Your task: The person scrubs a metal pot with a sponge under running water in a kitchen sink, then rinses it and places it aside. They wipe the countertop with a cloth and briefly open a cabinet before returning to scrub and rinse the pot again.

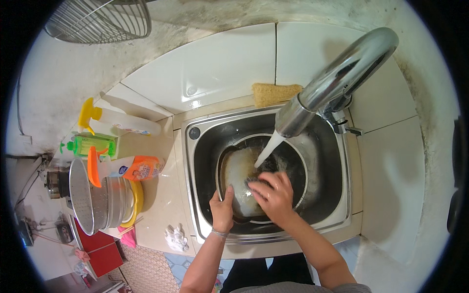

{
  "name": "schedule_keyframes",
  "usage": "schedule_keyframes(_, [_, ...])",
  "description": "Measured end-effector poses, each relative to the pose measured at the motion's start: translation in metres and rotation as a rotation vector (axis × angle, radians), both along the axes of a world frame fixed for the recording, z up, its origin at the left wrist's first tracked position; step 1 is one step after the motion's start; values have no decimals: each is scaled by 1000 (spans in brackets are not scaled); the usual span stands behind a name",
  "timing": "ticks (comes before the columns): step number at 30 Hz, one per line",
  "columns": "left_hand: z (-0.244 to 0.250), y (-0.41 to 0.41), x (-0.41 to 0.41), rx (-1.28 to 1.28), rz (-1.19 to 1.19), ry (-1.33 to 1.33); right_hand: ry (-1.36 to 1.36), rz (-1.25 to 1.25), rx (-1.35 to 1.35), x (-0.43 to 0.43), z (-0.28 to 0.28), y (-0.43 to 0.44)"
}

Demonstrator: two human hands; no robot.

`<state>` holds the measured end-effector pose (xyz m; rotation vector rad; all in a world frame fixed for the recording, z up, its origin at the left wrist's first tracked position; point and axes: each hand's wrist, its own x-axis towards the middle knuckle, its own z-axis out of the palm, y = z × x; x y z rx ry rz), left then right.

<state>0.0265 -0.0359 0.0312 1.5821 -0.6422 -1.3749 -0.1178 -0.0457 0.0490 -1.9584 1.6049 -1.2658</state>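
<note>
In the stainless steel sink (pixel 329 175) lies a round metal basin or pan (pixel 305 172). A pale, brown-stained glass or metal piece (pixel 240 168), perhaps a lid or dish, is tilted in it. My left hand (pixel 222 212) grips its near left edge, thumb on top. My right hand (pixel 274 194) presses a small dark scrubber (pixel 251 182) against its surface; the fingers are blurred. Water (pixel 269 148) runs from the chrome faucet (pixel 329 88) just beyond my right hand.
A loofah (pixel 274 94) lies on the back ledge. Spray bottles (pixel 135 167), a green pump bottle (pixel 95 145), a perforated steamer pot (pixel 82 197) and a crumpled white cloth or tissue (pixel 176 237) are on the left counter (pixel 157 205). A wire basket or fan guard (pixel 106 22) is at upper left.
</note>
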Motion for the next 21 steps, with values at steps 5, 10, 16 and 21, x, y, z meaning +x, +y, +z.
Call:
schedule_keyframes(5, [-12, 10, -19, -75, -115, -87, -53, -42, 207, -34, -38, -92])
schedule_keyframes(10, [-21, 19, -9, -86, 20, -172, -80, -91, 56, -5, -24, -14])
schedule_keyframes(16, [-22, 22, -12, -106, -54, -233, -44, 7, 15, -11, -30, 11])
schedule_keyframes(21, [-25, 22, -12, -66, -40, -157, -433, -153, 525, -37, -96, -96])
